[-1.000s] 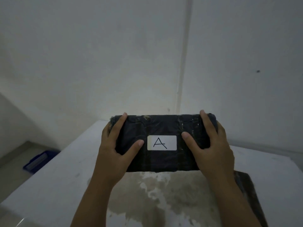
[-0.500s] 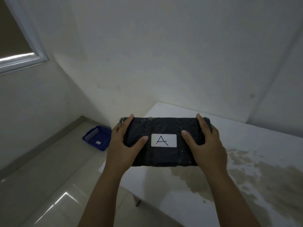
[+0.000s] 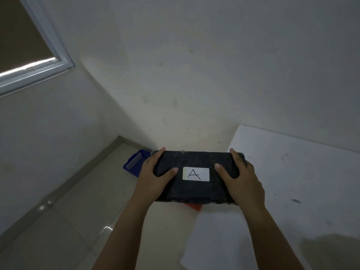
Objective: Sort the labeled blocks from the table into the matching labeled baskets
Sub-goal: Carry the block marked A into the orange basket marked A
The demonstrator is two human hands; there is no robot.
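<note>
A dark wrapped block (image 3: 194,190) with a white label reading "A" is held level in the air, over the table's left edge. My left hand (image 3: 155,176) grips its left end and my right hand (image 3: 241,180) grips its right end, thumbs on top. On the floor beyond the block, by the wall, sits a blue basket (image 3: 134,164), partly hidden behind my left hand. A small patch of something red-orange (image 3: 193,207) shows under the block; what it is cannot be told.
The white table (image 3: 292,182) fills the right side, its left edge running under the block. A tiled floor (image 3: 68,221) lies to the left, bounded by white walls with a window (image 3: 23,45) at upper left.
The view has swung left and the block, still in both hands, has travelled from above the tabletop to its left edge. The blue basket now lies just behind the block.
</note>
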